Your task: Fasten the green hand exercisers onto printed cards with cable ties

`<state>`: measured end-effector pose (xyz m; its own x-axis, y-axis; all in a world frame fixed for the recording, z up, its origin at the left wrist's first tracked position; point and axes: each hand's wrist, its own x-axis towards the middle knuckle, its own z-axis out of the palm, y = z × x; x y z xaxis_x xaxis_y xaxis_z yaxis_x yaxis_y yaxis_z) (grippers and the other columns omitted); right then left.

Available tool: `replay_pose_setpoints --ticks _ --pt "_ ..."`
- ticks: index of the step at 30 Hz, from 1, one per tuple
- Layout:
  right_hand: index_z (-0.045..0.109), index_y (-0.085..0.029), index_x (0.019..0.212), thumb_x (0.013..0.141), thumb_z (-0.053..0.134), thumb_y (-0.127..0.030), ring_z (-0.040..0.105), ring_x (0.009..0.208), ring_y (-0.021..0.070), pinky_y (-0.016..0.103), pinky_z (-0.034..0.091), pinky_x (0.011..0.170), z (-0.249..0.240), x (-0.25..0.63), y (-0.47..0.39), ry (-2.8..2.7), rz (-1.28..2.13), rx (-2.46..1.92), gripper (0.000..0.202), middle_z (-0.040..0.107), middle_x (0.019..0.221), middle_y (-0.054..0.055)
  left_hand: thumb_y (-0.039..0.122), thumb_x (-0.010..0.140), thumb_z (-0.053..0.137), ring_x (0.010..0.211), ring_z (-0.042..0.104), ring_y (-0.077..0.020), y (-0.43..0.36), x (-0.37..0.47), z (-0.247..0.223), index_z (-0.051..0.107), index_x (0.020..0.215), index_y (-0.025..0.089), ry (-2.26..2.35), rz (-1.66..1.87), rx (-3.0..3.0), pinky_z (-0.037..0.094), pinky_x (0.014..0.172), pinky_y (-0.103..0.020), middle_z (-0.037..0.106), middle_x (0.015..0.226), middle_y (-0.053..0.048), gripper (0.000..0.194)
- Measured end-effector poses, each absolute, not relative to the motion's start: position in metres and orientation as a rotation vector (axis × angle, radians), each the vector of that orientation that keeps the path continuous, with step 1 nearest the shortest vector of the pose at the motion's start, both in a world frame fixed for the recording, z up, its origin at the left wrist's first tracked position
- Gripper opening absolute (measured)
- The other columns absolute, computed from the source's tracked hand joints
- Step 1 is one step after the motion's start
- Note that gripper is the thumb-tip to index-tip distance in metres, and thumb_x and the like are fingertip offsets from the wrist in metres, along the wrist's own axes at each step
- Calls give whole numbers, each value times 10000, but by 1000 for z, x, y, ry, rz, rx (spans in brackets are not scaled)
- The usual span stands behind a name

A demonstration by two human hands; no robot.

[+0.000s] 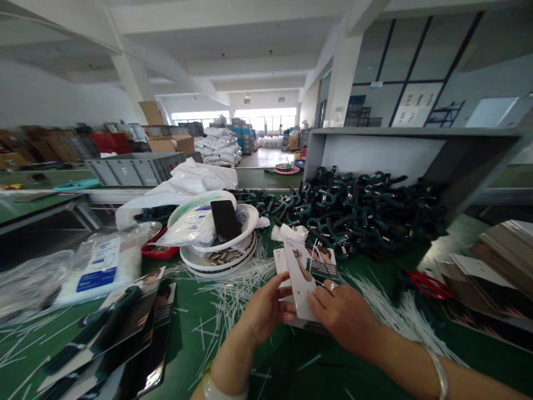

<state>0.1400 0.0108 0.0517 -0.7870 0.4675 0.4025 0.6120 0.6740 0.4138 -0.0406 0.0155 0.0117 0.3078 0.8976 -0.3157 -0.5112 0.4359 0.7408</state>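
Note:
A printed cardboard card (pixel 300 280) stands tilted in front of me, held between both hands. My left hand (pixel 266 308) is closed around its left edge, with some fingers behind it. My right hand (pixel 343 314) has curled fingers pressed on its lower right side. A thin white cable tie (pixel 312 253) sticks up across the card's face; whether my right fingers touch it is hidden. Just beyond the card lies a pile of dark green spring clamps (pixel 345 208). Loose white cable ties (pixel 237 289) are scattered on both sides.
At left lie cards with clamps attached (pixel 120 328) and a bag of cable ties (pixel 104 266). Bowls of metal parts (pixel 219 266) carry a black phone (pixel 225 221). A grey crate (pixel 470 178) lies on its side behind the clamps. Stacked cards (pixel 499 272) and red-handled scissors (pixel 431 284) are right.

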Motion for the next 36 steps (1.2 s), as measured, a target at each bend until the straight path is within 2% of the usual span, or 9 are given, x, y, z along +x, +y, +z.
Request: replay_pose_setpoints --ticks 6,10,13,15,19,23,26,32,36 --pt "645 -131 910 767 527 -63 558 716 210 292 355 543 32 150 15 -2514 -751 -757 198 661 762 82 204 595 746 463 534 -65 12 -28 -2 634 915 114 920 927 650 401 416 -154 641 689 -32 351" --pt "653 -177 938 802 531 -122 555 770 195 302 402 625 36 156 9 -2482 -535 -858 191 678 869 57 275 570 767 468 530 -70 12 -23 0 622 889 112 987 974 689 419 451 -181 636 673 -23 386" --pt "622 -177 1066 827 536 -282 548 923 237 381 414 788 40 152 -5 -2389 -400 -948 275 665 1018 84 330 563 769 487 539 -84 10 -19 11 598 866 127 975 1052 699 434 474 -204 623 665 -6 402" --pt "610 -160 1092 835 518 -336 552 938 248 415 407 830 38 148 -11 -2319 -358 -991 325 662 1030 101 321 560 769 459 509 -68 7 -17 20 587 800 135 966 1101 723 412 461 -190 595 612 19 355" --pt "620 -146 1049 864 453 -241 573 925 231 395 447 810 28 152 -8 -2162 -335 -1070 267 659 1002 117 301 593 764 461 502 -51 2 -19 35 589 740 133 967 1184 774 380 477 -162 596 579 15 284" --pt "614 -151 1055 860 480 -272 581 964 246 431 459 853 28 163 1 -2058 -317 -1072 266 649 1022 128 335 603 769 533 524 -55 -1 -21 41 638 832 141 867 1222 757 418 537 -175 642 722 -21 327" --pt "605 -163 1062 870 476 -268 598 957 222 376 501 814 33 166 2 -1990 -184 -1080 254 655 1013 115 341 602 768 606 523 -82 2 -14 45 663 862 148 776 1232 945 445 554 -196 642 832 -46 341" --pt "625 -197 1044 867 480 -328 609 971 211 352 515 820 42 167 -2 -1878 113 -1153 264 658 1036 96 349 723 664 732 532 -132 15 5 54 628 760 168 755 1379 1366 459 543 -204 575 890 -51 189" --pt "646 -212 1034 862 460 -419 633 922 219 343 528 783 49 170 0 -1735 339 -1263 328 662 1051 86 474 754 596 554 503 -77 22 16 49 503 753 184 615 1283 1211 376 426 -174 590 806 -16 304"
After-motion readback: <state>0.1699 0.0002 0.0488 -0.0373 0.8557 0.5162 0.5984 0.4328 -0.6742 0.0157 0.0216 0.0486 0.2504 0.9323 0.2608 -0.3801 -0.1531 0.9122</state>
